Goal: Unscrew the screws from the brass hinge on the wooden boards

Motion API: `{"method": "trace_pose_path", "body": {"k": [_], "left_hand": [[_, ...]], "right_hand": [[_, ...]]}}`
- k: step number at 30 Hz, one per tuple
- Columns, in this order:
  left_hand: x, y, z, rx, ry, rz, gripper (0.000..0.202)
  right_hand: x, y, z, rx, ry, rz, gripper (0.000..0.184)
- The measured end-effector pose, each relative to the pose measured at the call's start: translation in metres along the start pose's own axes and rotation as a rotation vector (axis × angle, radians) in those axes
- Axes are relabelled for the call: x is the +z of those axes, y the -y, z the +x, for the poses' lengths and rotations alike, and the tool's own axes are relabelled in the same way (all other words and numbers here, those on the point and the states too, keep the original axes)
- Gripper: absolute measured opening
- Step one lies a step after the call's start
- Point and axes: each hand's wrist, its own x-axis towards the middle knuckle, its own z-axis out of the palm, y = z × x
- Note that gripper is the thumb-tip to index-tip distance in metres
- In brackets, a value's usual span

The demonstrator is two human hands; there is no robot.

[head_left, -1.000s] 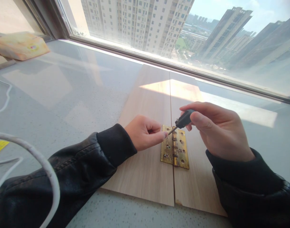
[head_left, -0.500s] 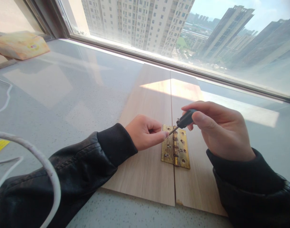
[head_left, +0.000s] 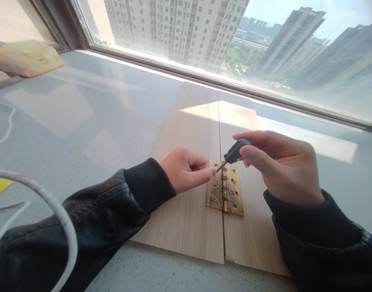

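A brass butt hinge (head_left: 224,190) lies across the seam between two pale wooden boards, the left board (head_left: 186,219) and the right board (head_left: 255,239). Screws show in its left leaf, and the right leaf has bare holes. My right hand (head_left: 286,166) grips a short screwdriver (head_left: 236,152) by its dark handle, its shaft slanting down to the left leaf's upper part. My left hand (head_left: 187,170) is closed, thumb and finger pinched at the screwdriver's tip; whatever lies between them is hidden.
The boards rest on a speckled pale countertop (head_left: 112,125) below a window (head_left: 173,32). A white cable (head_left: 68,227) loops over my left sleeve at the near left. A tissue pack (head_left: 27,59) sits at the far left.
My right hand and the screwdriver handle have shifted slightly left, and the handle has turned a little in the fingers. My left hand and the hinge look unchanged.
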Motion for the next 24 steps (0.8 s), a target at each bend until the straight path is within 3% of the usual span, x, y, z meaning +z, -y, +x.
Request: {"method": "trace_pose_path", "body": {"k": [8,16,21,24], "left_hand": [[-0.001,0.0,0.0,-0.003,0.005,0.019,0.043],[0.0,0.003,0.001,0.014,-0.031,-0.004,0.043],[0.0,0.005,0.004,0.019,-0.122,-0.047,0.027],[-0.001,-0.001,0.01,0.07,-0.102,-0.032,0.028]], "right_hand": [[0.003,-0.003,0.0,0.085,-0.001,0.242,0.014],[0.013,-0.007,-0.007,0.033,-0.027,0.375,0.013],[0.013,-0.013,-0.007,0.048,-0.007,0.464,0.016],[0.012,-0.02,-0.006,0.033,0.013,0.474,0.015]]}}
